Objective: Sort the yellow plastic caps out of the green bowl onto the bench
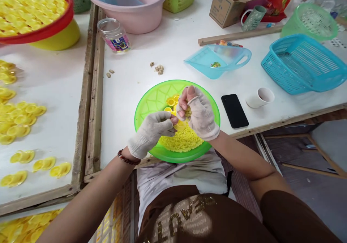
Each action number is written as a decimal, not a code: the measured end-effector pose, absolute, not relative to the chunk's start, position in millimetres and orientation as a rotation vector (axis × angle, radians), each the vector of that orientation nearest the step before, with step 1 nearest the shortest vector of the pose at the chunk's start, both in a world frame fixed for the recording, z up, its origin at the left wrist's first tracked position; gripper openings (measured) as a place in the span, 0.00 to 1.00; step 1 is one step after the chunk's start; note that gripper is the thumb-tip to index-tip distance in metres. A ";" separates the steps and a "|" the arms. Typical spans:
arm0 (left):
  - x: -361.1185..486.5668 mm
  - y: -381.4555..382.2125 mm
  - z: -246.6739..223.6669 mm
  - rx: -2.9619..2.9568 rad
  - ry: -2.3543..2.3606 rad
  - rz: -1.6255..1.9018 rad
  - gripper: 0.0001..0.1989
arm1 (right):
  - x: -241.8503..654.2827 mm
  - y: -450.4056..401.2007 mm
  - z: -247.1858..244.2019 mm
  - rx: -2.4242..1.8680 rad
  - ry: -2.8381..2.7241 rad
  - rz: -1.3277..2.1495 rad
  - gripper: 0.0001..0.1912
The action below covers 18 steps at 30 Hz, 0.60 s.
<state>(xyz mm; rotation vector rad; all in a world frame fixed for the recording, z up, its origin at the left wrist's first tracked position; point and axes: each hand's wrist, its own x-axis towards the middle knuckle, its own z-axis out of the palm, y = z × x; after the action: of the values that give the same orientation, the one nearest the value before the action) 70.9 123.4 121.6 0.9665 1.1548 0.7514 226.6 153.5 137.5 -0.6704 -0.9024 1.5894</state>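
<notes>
A green plastic plate [153, 100] lies on the white table, heaped at the front with small yellow pellets [181, 141]. Several yellow plastic caps [170, 102] rest on its far side. My left hand [151, 132] and my right hand [199, 113] wear pale fingerless gloves and meet above the plate. Their fingertips pinch a small yellow cap [179, 124], which is partly hidden by my fingers.
Rows of yellow cups [20, 156] cover a white board at left, past a wooden edge. Around the table stand a black phone [234, 111], a white cup [260, 97], a blue dustpan [217, 60], a blue basket [302, 64], peanuts [159, 69] and a pink basin [127, 8].
</notes>
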 end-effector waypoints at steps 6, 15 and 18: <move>73.9 118.9 113.1 0.880 1.117 0.817 0.14 | 221.9 151.2 135.1 -0.702 -0.923 1.541 0.24; 67.7 116.7 118.3 0.972 1.298 0.981 0.14 | 257.6 143.1 129.4 -0.859 -1.165 1.564 0.18; 63.8 119.1 121.5 0.835 1.267 0.966 0.14 | 277.0 138.8 121.2 -1.008 -1.663 1.427 0.13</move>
<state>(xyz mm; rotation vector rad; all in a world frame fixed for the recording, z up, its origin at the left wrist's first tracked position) 63.8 119.1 121.5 0.8352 1.2667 0.9664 277.0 138.8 121.2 -1.0083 -1.6630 1.4274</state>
